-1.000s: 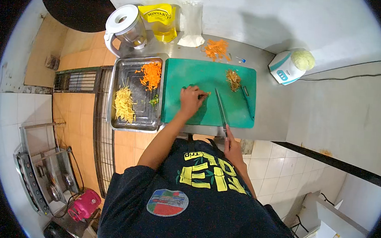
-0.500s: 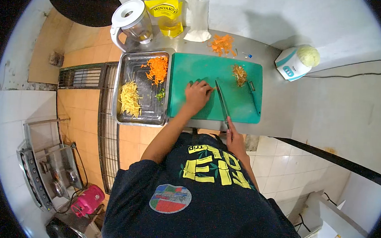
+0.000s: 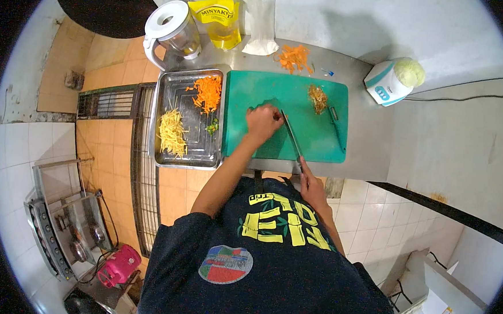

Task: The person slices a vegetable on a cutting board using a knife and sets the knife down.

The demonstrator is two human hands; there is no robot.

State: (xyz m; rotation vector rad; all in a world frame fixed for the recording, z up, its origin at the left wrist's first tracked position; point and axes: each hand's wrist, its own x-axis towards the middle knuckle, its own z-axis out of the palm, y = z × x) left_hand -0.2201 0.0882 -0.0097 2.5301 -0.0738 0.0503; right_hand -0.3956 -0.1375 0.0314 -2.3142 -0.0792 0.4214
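My right hand [image 3: 312,190] grips a knife [image 3: 292,136] by its handle. The blade points away from me, slanting over the green cutting board [image 3: 247,87]. Close to the tip, my left hand [image 3: 263,123] rests on the board with its fingers curled together. A small piece, brownish in the earlier view, is at its fingertips and mostly hidden; I cannot make out its kind. Right of the blade lies a heap of finely chopped brownish bits [image 3: 318,100]. Beside that heap, a teal-handled peeler [image 3: 337,129] lies along the board's right side.
Left of the board stands a metal tray [image 3: 196,159] with carrot strips [image 3: 208,94], pale yellow strips [image 3: 173,132] and green slices [image 3: 212,126]. Behind are a blender jug [image 3: 175,31], yellow pouch [image 3: 220,23], bag of white powder [image 3: 261,31], orange peelings [image 3: 294,59] and white appliance [image 3: 386,83].
My left fingers have curled in tighter, covering more of the small piece. The knife tip has come slightly left and nearer to me, close beside those fingers.
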